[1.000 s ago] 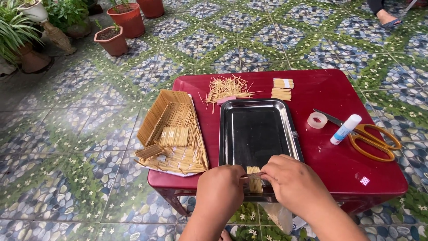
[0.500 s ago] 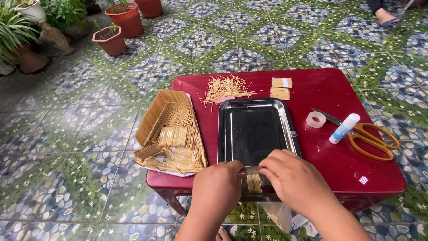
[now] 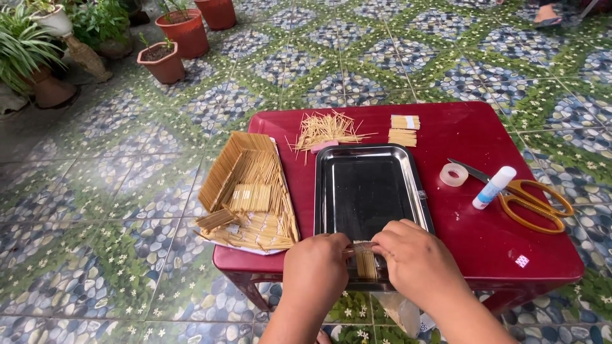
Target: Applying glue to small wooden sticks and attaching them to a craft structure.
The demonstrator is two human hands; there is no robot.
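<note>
Only the person's two forearms and hands show, rising from the bottom edge of the head view. The left hand (image 3: pixel 317 267) and the right hand (image 3: pixel 411 258) are both bare — no gloves, rings, bracelets or watch can be seen on either. The wrists and forearms are bare as well, with no sleeve or cuff reaching into view — whatever is worn higher up lies outside the picture. The fingernails are mostly hidden or too small to tell apart. No marks, bandages or tape are visible on the backs of the hands or along the forearms.
</note>
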